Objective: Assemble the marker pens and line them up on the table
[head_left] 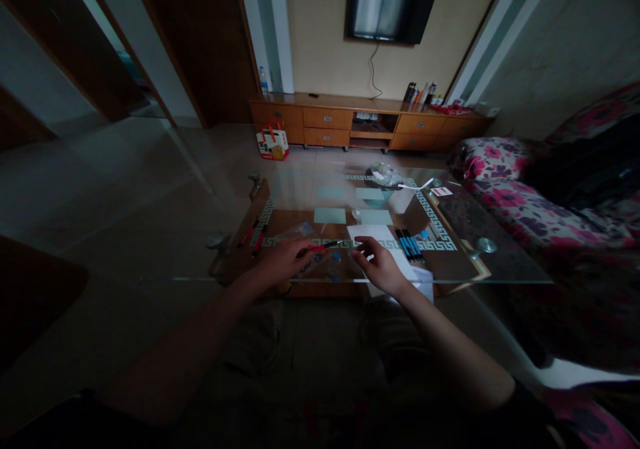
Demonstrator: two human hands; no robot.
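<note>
Over the front of the glass table (pixel 295 189), my left hand (pixel 286 260) is closed on a red and black pen (pixel 325 245), whose tip points right. My right hand (pixel 379 267) is just right of the tip, fingers curled with a gap between thumb and forefinger; nothing shows in it. White paper (pixel 373 233) lies beneath and behind it. Several blue and black pens (pixel 409 244) lie in a row right of my right hand. Red and black pens (pixel 259 241) lie left of my left hand. Small blue pieces (pixel 336 257) show between the hands, unclear in the dim light.
A bowl with clear plastic wrapping (pixel 383 174) stands toward the table's far side, near a white and red card (pixel 441 191). A flowered sofa (pixel 520 202) is on the right. Beyond are a wooden TV cabinet (pixel 327 117) and a paper bag (pixel 273 143) on the floor.
</note>
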